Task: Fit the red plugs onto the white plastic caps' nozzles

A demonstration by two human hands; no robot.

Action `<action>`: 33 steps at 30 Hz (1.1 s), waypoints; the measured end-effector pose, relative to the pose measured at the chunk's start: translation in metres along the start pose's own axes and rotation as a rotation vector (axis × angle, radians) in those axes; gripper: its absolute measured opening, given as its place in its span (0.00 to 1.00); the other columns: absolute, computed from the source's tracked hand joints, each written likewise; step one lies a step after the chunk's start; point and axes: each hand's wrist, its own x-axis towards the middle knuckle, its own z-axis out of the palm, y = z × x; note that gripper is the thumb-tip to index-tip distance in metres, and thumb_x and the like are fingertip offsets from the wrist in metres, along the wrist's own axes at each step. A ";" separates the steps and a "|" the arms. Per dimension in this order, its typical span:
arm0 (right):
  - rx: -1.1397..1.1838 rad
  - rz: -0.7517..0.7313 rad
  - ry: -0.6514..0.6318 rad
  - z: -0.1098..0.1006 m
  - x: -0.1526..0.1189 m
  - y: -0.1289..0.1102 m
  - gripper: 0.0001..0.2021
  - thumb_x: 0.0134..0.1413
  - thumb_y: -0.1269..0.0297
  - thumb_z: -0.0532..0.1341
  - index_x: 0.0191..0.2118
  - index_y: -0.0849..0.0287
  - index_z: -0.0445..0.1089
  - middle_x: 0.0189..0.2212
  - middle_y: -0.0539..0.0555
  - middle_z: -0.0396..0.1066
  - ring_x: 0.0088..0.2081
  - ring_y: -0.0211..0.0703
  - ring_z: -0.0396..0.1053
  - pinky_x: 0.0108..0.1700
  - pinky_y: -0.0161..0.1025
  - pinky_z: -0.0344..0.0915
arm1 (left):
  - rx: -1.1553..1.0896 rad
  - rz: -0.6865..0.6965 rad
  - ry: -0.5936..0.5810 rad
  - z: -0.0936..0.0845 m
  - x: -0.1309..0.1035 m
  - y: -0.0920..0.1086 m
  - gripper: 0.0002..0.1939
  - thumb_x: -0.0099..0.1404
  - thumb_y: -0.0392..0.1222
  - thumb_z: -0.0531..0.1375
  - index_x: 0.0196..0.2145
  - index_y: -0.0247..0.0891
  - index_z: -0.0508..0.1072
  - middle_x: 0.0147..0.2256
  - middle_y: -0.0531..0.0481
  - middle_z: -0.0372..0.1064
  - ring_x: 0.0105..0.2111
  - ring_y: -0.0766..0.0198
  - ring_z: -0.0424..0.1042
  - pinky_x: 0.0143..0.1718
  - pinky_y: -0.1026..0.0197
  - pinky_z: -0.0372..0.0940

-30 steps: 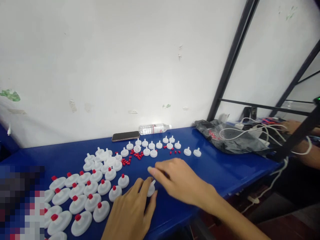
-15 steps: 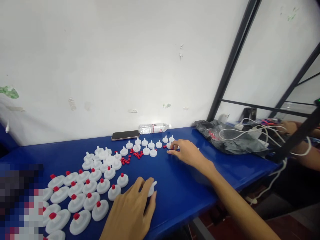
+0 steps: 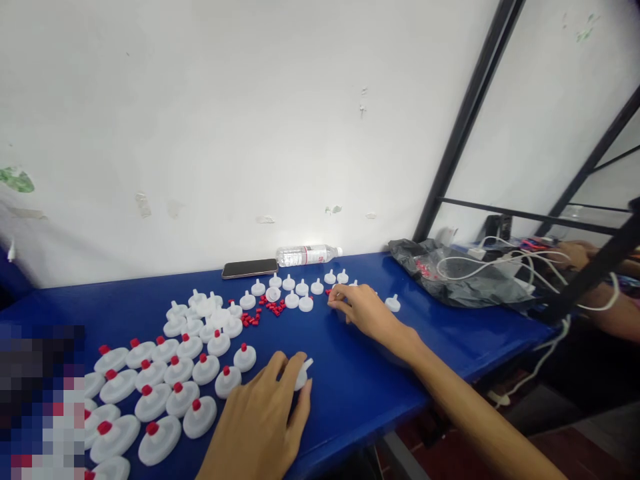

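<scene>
Over a glossy table [image 3: 357, 380], the left hand [image 3: 265, 403] holds a spouted disc [image 3: 301, 379], the right hand [image 3: 364, 308] pinched, contents unclear.

Phone [image 3: 249, 268] flat by wall [image 3: 225, 133], bottle [image 3: 306, 255] lying beside it; right side: black bag [image 3: 457, 291] under white cables [image 3: 523, 253], dark metal frame [image 3: 467, 120].

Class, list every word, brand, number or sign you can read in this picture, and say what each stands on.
No text can be read.
Label on the clear bottle: printed with red marks, too small and blurred to read.
Phone: dark screen, no readable text.
White pieces: no lettering visible.
</scene>
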 end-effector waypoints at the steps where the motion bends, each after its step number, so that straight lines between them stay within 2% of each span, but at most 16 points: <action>1: 0.043 -0.014 -0.014 -0.001 -0.002 -0.003 0.04 0.69 0.68 0.61 0.44 0.58 0.74 0.32 0.49 0.79 0.25 0.36 0.74 0.36 0.33 0.65 | 0.010 -0.005 0.012 0.000 -0.001 0.000 0.16 0.75 0.40 0.51 0.57 0.44 0.70 0.46 0.47 0.78 0.32 0.60 0.81 0.25 0.62 0.69; 4: 0.167 -0.054 -0.035 -0.002 -0.013 -0.016 0.06 0.68 0.63 0.64 0.46 0.57 0.76 0.33 0.48 0.80 0.24 0.34 0.74 0.35 0.31 0.68 | 0.050 -0.019 0.061 0.003 -0.004 -0.002 0.20 0.75 0.44 0.53 0.61 0.39 0.68 0.48 0.43 0.79 0.36 0.57 0.82 0.28 0.60 0.72; 7: 0.385 -0.097 -0.050 -0.001 -0.031 -0.030 0.08 0.66 0.59 0.65 0.42 0.56 0.79 0.35 0.49 0.80 0.25 0.34 0.73 0.32 0.31 0.68 | 0.072 -0.030 0.081 0.008 -0.006 -0.005 0.20 0.75 0.46 0.53 0.60 0.38 0.69 0.49 0.43 0.80 0.37 0.54 0.83 0.31 0.58 0.74; 9: 0.532 -0.101 -0.099 -0.001 -0.043 -0.038 0.09 0.66 0.58 0.65 0.42 0.55 0.80 0.31 0.48 0.79 0.24 0.34 0.72 0.28 0.30 0.67 | 0.071 -0.036 0.072 0.010 -0.005 -0.006 0.18 0.75 0.45 0.53 0.57 0.39 0.71 0.48 0.44 0.80 0.37 0.54 0.83 0.30 0.58 0.75; 12: 0.611 -0.099 -0.174 -0.003 -0.055 -0.047 0.09 0.67 0.57 0.64 0.43 0.55 0.81 0.25 0.47 0.76 0.22 0.34 0.70 0.25 0.28 0.64 | 0.078 -0.026 0.075 0.010 -0.003 -0.006 0.16 0.74 0.44 0.53 0.54 0.39 0.73 0.46 0.43 0.81 0.36 0.54 0.83 0.27 0.58 0.74; 17: 0.573 -0.169 -0.130 -0.003 -0.061 -0.056 0.08 0.67 0.59 0.65 0.44 0.51 0.83 0.36 0.48 0.79 0.26 0.32 0.73 0.31 0.28 0.66 | 0.073 0.003 0.121 0.006 0.000 -0.003 0.15 0.75 0.42 0.50 0.50 0.38 0.73 0.43 0.42 0.81 0.33 0.53 0.83 0.23 0.58 0.73; 24: 0.560 -0.170 -0.156 0.004 -0.060 -0.060 0.07 0.67 0.61 0.64 0.43 0.52 0.82 0.34 0.46 0.79 0.26 0.32 0.71 0.34 0.29 0.66 | 0.074 0.037 0.173 0.000 0.002 -0.001 0.18 0.77 0.43 0.45 0.49 0.39 0.73 0.41 0.43 0.81 0.29 0.56 0.82 0.20 0.58 0.71; 27: 0.559 -0.120 -0.147 0.004 -0.060 -0.059 0.07 0.68 0.59 0.64 0.44 0.53 0.78 0.31 0.44 0.77 0.25 0.32 0.70 0.33 0.30 0.65 | 0.083 0.083 0.203 -0.004 0.005 0.000 0.21 0.79 0.44 0.41 0.50 0.38 0.73 0.41 0.44 0.82 0.29 0.58 0.82 0.20 0.60 0.71; 30: 0.433 -0.164 -0.104 0.004 -0.062 -0.063 0.10 0.71 0.58 0.60 0.37 0.55 0.73 0.29 0.44 0.74 0.29 0.33 0.68 0.35 0.31 0.60 | 0.086 0.072 0.258 -0.005 0.008 0.000 0.24 0.80 0.45 0.40 0.55 0.34 0.71 0.41 0.44 0.82 0.28 0.59 0.82 0.20 0.61 0.71; 33: 0.302 -0.214 -0.056 0.008 -0.066 -0.068 0.16 0.75 0.60 0.53 0.32 0.56 0.63 0.27 0.44 0.66 0.29 0.35 0.62 0.35 0.34 0.55 | 0.106 0.074 0.295 -0.004 0.007 -0.001 0.22 0.80 0.44 0.41 0.57 0.32 0.69 0.40 0.42 0.82 0.29 0.58 0.82 0.21 0.60 0.71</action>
